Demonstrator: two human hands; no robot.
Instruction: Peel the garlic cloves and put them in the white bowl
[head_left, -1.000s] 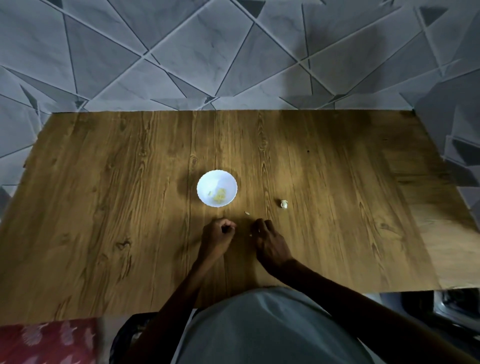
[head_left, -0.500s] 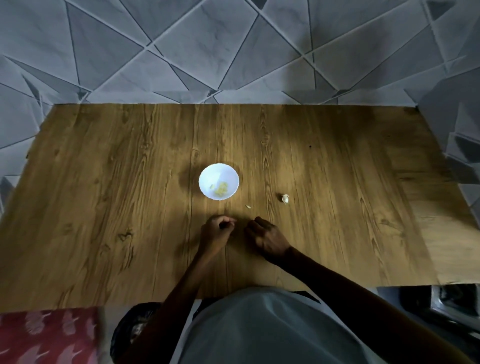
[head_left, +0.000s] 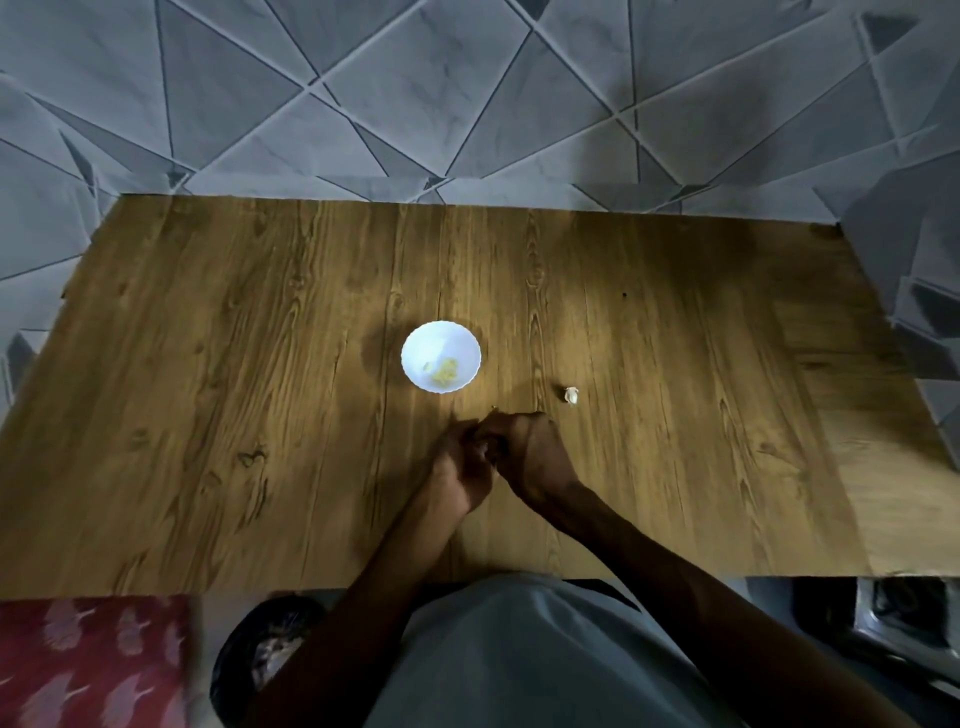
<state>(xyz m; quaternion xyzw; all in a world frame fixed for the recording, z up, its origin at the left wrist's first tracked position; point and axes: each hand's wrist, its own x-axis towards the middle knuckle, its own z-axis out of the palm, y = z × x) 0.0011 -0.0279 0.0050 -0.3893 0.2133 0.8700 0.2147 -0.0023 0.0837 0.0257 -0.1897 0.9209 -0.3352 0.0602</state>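
The desk (head_left: 208, 364) spreads broad wood to either side of the work, out to its left edge and its far right corner, and its back edge meets grey tiles (head_left: 467, 104). The bowl (head_left: 423, 343) sits near the middle, well in from every edge, with a few yellowish peeled bits (head_left: 445, 370) in its bottom. One clove (head_left: 571, 395), skin on, lies alone to the right of the bowl and apart from it, near the right hand (head_left: 532, 452). That hand meets the left hand (head_left: 460, 467) just in front of the bowl, fingers curled inward and touching. The grip is tucked between them, so I cannot tell whether it clamps a clove or nothing. A fleck (head_left: 493, 408) by the fingertips is too small to name. A grey top (head_left: 519, 665) hides the middle of the desk's near edge. A red cloth (head_left: 78, 665) and a dark bin (head_left: 249, 660) are cut off at the bottom left.
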